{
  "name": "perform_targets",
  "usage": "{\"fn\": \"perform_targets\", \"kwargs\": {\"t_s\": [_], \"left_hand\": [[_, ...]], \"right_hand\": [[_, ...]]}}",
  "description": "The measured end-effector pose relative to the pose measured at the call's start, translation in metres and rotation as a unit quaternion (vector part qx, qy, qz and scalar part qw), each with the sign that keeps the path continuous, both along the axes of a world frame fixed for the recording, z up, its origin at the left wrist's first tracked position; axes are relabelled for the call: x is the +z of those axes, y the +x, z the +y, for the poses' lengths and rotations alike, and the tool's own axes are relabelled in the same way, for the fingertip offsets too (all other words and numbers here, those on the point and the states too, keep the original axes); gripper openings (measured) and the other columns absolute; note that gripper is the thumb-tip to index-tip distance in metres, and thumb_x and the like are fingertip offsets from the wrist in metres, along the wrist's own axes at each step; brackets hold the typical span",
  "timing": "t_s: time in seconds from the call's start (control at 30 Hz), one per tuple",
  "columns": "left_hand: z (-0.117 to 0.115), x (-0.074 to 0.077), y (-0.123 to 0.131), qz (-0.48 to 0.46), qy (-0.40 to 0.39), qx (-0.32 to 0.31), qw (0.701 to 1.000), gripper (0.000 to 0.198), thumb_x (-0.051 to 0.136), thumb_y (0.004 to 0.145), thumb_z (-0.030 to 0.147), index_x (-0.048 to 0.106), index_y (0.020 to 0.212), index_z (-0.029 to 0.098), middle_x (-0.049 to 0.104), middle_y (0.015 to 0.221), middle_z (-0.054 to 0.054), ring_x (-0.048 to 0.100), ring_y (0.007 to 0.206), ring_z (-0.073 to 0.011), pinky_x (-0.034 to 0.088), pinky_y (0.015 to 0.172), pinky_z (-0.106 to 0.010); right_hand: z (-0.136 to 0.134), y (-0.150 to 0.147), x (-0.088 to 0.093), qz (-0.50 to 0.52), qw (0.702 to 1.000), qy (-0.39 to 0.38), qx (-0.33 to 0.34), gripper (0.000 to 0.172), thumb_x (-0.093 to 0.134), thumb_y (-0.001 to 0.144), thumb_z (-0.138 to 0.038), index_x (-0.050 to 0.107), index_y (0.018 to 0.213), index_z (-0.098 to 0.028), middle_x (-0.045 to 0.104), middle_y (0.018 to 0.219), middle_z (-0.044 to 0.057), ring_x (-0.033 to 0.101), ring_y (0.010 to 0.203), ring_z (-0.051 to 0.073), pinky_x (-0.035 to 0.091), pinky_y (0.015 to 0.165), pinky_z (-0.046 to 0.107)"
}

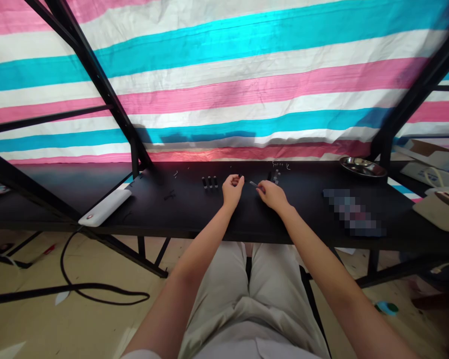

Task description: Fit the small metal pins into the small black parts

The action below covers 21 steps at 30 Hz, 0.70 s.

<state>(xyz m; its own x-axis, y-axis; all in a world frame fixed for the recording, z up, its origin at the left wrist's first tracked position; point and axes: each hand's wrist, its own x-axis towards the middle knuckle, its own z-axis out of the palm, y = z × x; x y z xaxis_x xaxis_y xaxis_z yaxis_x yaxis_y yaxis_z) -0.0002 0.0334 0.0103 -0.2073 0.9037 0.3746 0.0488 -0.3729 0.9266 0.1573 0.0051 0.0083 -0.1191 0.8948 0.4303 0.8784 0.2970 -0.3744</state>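
Above the middle of the black table, my left hand [232, 190] is closed, its fingertips pinching a small dark piece too small to name. My right hand [273, 194] pinches a short, pale, translucent tube [253, 184], which points toward the left hand. A narrow gap separates the tube from the left fingertips. Left of my left hand, three short black cylinders [210, 182] with pale lower ends stand or lie in a row; which, I cannot tell. Just beyond my right hand are a slim black piece [269, 176] and several small clear parts [277, 174].
Tiny white bits [280, 164] lie near the table's back edge, and thin black pieces [169, 195] lie at left. A white power strip [105, 207] rests at the left edge. At right are a metal dish [362, 167] and a blurred-out flat object [353, 213]. Black frame bars flank the table.
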Motion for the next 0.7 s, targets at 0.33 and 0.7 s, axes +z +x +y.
{"fn": "perform_targets", "kwargs": {"t_s": [0.33,0.7], "left_hand": [[0.022,0.002,0.052,0.238,-0.009,-0.101,0.966,0.012,0.067,0.067,0.027,0.067,0.072,0.016,0.065,0.069,-0.005,0.058,0.066,-0.0163,0.044,0.069,-0.029],[0.029,-0.01,0.073,0.339,-0.042,-0.081,0.936,0.007,0.067,0.068,0.025,0.068,0.072,0.019,0.066,0.076,-0.006,0.058,0.075,-0.0204,0.044,0.073,-0.031]], "right_hand": [[0.02,0.066,0.015,0.064,0.975,-0.16,-0.138,0.011,0.064,0.071,-0.03,0.068,0.073,-0.02,0.068,0.073,0.004,0.062,0.073,0.017,0.042,0.064,0.025],[0.02,0.058,-0.012,0.035,0.971,-0.099,-0.213,0.023,0.059,0.075,-0.041,0.07,0.085,-0.023,0.069,0.084,0.007,0.063,0.081,0.022,0.044,0.067,0.03]]}}
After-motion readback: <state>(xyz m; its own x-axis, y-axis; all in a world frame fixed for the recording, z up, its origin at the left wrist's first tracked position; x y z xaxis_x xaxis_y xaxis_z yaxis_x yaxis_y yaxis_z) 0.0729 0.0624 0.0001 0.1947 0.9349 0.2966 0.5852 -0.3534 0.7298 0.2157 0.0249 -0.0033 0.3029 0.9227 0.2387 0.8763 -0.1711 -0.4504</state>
